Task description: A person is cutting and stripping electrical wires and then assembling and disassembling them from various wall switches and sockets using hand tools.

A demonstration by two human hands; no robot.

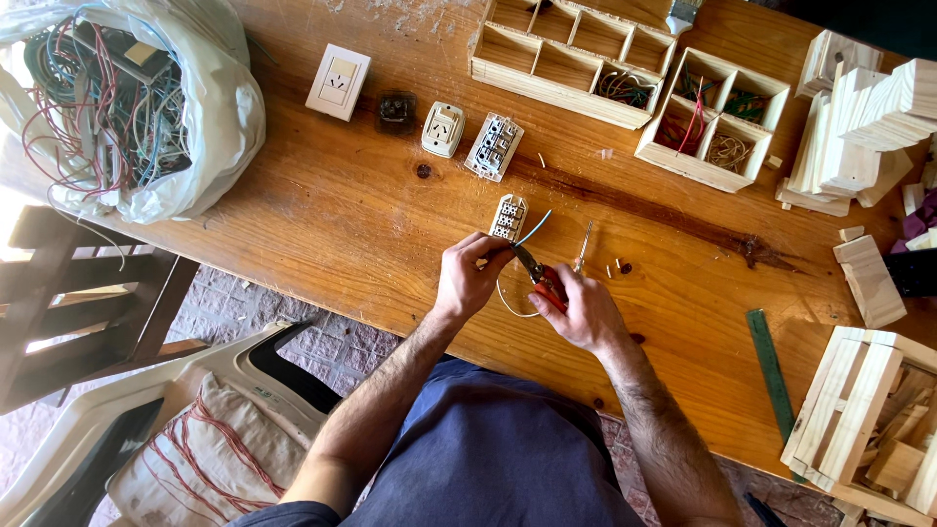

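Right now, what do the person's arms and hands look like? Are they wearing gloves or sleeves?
No gloves: both the left hand and the right hand are bare, with no rings or watch showing. The forearms are bare and hairy. A dark blue short sleeve edge shows at the left upper arm, matching the blue clothing below.

A thin light-blue wire [534, 227] angles up from the left hand [468, 278], bending rightward above the surface. Red-handled metal pliers [543, 280], gripped in the right hand [583, 312], point their dark jaws at it.

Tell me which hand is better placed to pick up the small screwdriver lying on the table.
Right, probably. The right hand lies just below the screwdriver, though it holds red-handled pliers. The left hand is farther off, pinching the wire.
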